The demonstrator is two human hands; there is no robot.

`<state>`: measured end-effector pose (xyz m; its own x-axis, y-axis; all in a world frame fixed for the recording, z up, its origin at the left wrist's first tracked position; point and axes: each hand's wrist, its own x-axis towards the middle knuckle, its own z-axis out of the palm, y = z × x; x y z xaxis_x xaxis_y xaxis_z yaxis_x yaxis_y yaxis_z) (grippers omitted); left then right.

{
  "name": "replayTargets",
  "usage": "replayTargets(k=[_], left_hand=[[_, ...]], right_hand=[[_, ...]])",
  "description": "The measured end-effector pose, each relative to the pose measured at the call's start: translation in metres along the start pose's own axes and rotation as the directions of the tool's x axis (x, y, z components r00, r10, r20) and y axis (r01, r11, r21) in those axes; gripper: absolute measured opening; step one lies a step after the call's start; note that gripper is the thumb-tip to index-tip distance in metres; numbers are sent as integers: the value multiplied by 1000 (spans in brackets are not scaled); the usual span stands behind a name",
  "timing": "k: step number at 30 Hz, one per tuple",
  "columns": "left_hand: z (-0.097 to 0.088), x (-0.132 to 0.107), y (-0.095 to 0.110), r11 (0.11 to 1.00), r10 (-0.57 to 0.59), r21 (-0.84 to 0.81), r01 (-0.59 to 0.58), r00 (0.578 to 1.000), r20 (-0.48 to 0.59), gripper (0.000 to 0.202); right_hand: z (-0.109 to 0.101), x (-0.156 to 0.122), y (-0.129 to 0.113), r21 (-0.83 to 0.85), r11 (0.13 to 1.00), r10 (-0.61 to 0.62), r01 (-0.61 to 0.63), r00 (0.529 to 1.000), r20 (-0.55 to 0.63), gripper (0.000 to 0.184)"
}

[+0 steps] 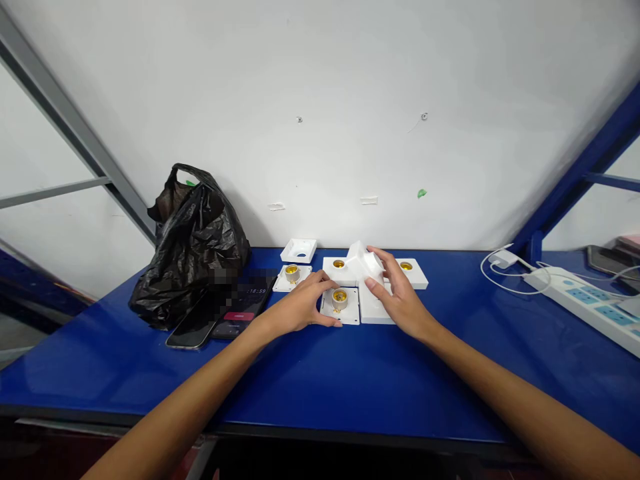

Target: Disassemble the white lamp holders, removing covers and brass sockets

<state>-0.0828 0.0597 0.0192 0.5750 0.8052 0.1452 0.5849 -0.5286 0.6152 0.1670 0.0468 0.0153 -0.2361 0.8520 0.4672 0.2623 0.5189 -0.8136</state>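
Note:
Several white square lamp-socket plates with brass centres lie near the back of the blue table [320, 380]. My left hand [300, 307] rests on the table with its fingers pinching the left edge of the nearest socket plate [341, 305]. My right hand [397, 297] is closed round a white plastic socket cover [364, 262], held tilted above a plain white plate [373, 310]. More socket plates sit behind: one at the left [292, 277], one in the middle [338, 268], one at the right [411, 272]. An empty white cover [299, 251] lies by the wall.
A black plastic bag [193, 243] stands at the back left. Two dark phones [193, 330] [245, 303] lie beside it. A white power strip [585, 300] with a charger and cable [503, 260] sits at the right. White wall behind; the table's front edge runs close to me.

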Motion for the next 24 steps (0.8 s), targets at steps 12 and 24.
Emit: replayTargets(k=[12, 24], left_hand=[[8, -6, 14, 999, 9, -30, -12, 996, -92, 51], [17, 35, 53, 975, 124, -110, -192, 886, -446, 52]], right_hand=[[0, 0, -6, -18, 1000, 15, -15, 1000, 1, 57], [7, 9, 0, 301, 947, 152, -108, 980, -127, 57]])
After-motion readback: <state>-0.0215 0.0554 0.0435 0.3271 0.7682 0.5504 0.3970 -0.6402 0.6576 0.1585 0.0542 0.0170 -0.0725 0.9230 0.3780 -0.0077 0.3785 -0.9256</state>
